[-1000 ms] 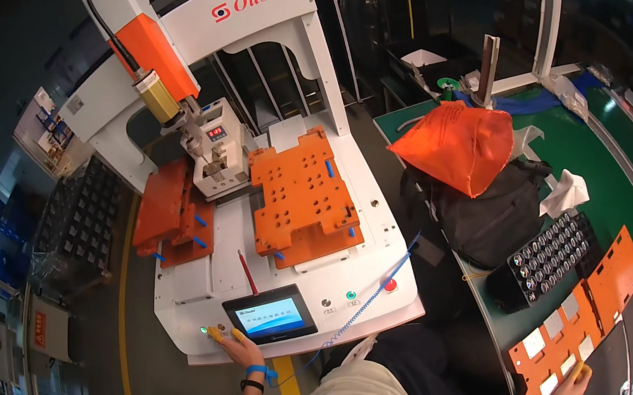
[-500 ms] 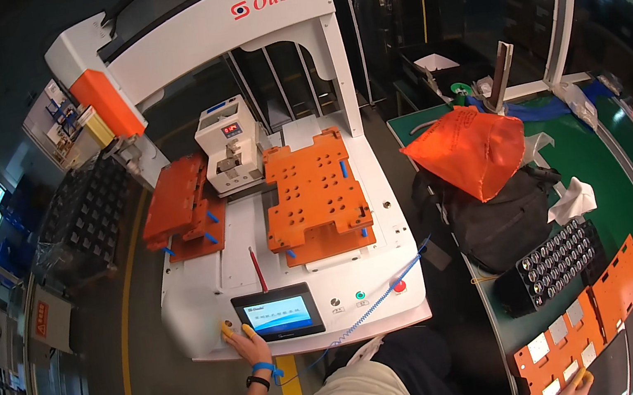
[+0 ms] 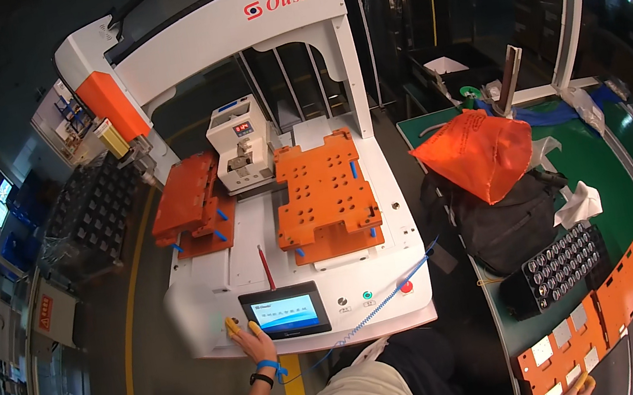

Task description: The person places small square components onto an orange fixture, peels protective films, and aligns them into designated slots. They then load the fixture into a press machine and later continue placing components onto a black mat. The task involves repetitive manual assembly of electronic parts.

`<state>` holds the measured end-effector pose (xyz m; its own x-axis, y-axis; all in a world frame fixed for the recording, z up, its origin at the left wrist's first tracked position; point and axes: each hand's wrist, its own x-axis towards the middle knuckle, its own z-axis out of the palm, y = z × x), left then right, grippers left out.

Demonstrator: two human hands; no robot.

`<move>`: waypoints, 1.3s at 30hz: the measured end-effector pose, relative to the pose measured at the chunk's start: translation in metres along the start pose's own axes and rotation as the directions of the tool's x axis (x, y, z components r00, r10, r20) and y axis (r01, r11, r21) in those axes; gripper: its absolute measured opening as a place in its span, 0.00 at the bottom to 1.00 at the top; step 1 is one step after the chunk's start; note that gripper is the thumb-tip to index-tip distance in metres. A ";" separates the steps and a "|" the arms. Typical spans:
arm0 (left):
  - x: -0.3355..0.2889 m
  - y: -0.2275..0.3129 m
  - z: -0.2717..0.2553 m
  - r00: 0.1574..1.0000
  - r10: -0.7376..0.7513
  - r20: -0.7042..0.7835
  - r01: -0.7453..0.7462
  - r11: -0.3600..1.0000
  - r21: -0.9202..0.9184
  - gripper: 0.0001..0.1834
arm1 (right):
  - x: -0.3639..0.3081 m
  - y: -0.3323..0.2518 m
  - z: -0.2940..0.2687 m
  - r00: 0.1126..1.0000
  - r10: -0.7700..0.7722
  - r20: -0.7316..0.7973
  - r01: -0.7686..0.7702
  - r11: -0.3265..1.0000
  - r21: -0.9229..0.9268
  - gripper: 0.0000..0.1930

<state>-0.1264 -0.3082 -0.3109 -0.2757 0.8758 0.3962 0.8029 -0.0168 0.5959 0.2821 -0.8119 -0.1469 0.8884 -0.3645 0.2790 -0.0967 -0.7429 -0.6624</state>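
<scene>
head view: left hand [image 3: 255, 347] at lower centre-left, grip apart, by the left edge of the touchscreen [image 3: 282, 315]. right hand [image 3: 577, 392], cropped at lower right, by the orange tray [image 3: 557, 360] on the surface [image 3: 597, 165], can't tell its grip. pale squares [image 3: 541, 351] already on the tray; how much is left, can't tell.

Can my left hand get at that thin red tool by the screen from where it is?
Probably yes: your left hand is at the white front panel, by the screen's left edge, and the thin red tool sticks up just behind the screen with nothing visible over it.
</scene>
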 end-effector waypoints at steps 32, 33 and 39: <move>-0.169 0.329 -0.072 -0.147 0.972 -0.184 -0.119 -0.202 -0.972 0.16 | 0.011 0.034 0.015 0.992 0.104 -0.077 -0.100 0.993 0.056 0.13; -0.181 0.335 -0.075 -0.224 0.944 -0.243 -0.016 -0.253 -0.967 0.16 | 0.010 0.014 0.008 0.976 0.217 0.016 -0.218 0.972 0.082 0.14; -0.257 0.365 -0.076 -0.407 0.865 -0.294 0.138 -0.260 -0.956 0.24 | 0.011 0.001 0.002 0.967 0.253 0.030 -0.252 0.967 -0.020 0.17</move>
<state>0.1972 -0.5758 -0.1416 0.6511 -0.5130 0.5593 -0.7520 -0.3362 0.5670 0.2929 -0.8154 -0.1463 0.8480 -0.5237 0.0816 -0.3270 -0.6382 -0.6970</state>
